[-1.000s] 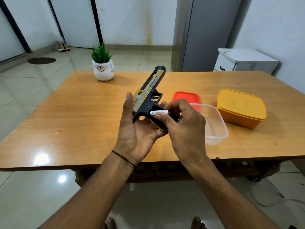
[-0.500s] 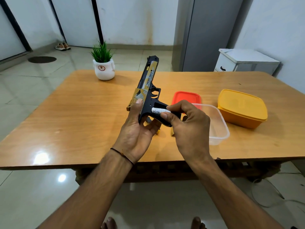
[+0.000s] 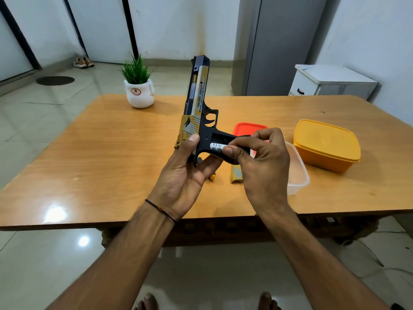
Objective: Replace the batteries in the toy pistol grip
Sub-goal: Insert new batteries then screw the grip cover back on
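My left hand (image 3: 183,175) holds the pistol (image 3: 199,104) above the table (image 3: 100,153); my right hand (image 3: 261,166) pinches the battery (image 3: 218,146) in its grip. Beneath lies a cover (image 3: 236,175), a tub (image 3: 297,175) to its right, a lid (image 3: 248,128) behind the tub, a box (image 3: 326,144) farther right.

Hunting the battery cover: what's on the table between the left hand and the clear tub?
Head view: a gold panel and a small yellow piece.

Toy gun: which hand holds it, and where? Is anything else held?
The left hand grips the toy pistol at its rear end, thumb on the yellow slide. The right hand pinches a white battery by one end, at the open grip.
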